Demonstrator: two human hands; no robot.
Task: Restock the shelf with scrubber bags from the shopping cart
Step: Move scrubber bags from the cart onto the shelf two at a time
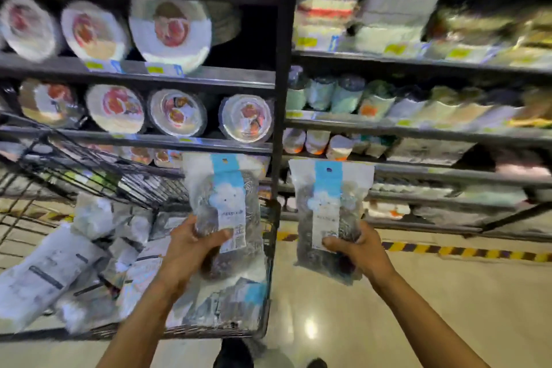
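My left hand (191,243) grips a clear scrubber bag (227,194) with a blue header strip, held upright above the shopping cart (265,248). My right hand (355,248) grips a second scrubber bag (327,203) of the same kind, upright, to the right of the cart and in front of the shelf (418,170). Both thumbs press the white labels on the bag fronts. More packs (59,269) lie piled in the cart basket. The view is blurred.
A black shelf upright (282,69) divides two bays. Round plate packs (170,30) fill the left bay; small bagged goods (373,98) line the right one. Yellow-black floor tape (448,249) runs along the shelf base. My shoes (233,355) show at the bottom.
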